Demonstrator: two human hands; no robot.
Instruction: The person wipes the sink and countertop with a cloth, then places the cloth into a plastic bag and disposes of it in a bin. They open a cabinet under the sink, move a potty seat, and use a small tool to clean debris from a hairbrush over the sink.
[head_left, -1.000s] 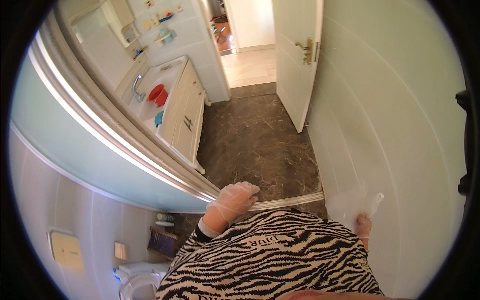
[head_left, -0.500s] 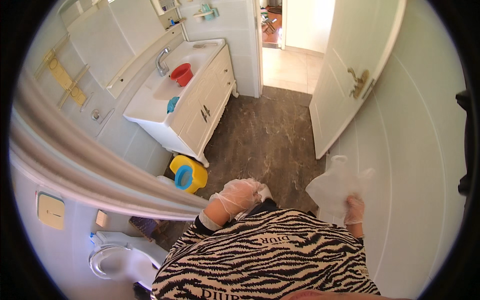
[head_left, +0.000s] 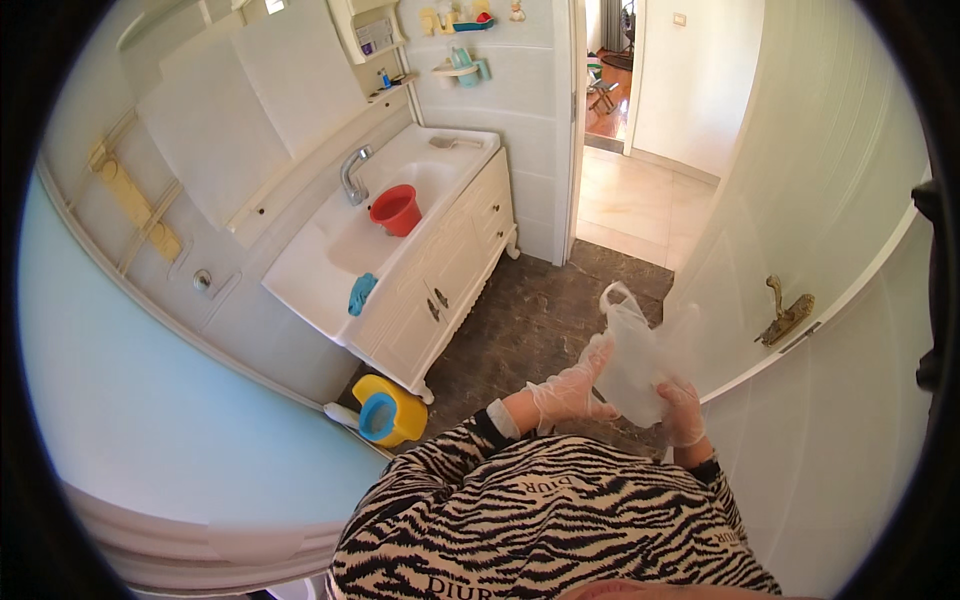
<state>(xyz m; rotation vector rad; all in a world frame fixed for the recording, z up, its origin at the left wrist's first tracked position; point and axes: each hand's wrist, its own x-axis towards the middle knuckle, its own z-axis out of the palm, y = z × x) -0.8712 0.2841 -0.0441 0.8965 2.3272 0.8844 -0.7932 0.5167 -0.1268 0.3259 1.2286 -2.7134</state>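
Observation:
My right hand, in a clear plastic glove, pinches a translucent white plastic bag by its lower edge. The bag hangs limp and spread above the dark floor, in front of the open door. Beside it, my left hand wears a clear glove too. Its fingers are stretched out with the thumb apart, and it grips nothing that shows. The fingertips come close to the bag's left side; whether they touch it I cannot tell.
A white vanity with a sink stands on the left, holding a red bucket and a teal cloth. Below it sits a yellow and blue potty. The white door stands open at right, its brass handle jutting out.
My left hand has moved right from my front toward the bag, and its curled fingers have spread. The right hand has brought the bag slightly inward. My view has turned, hiding the toilet.

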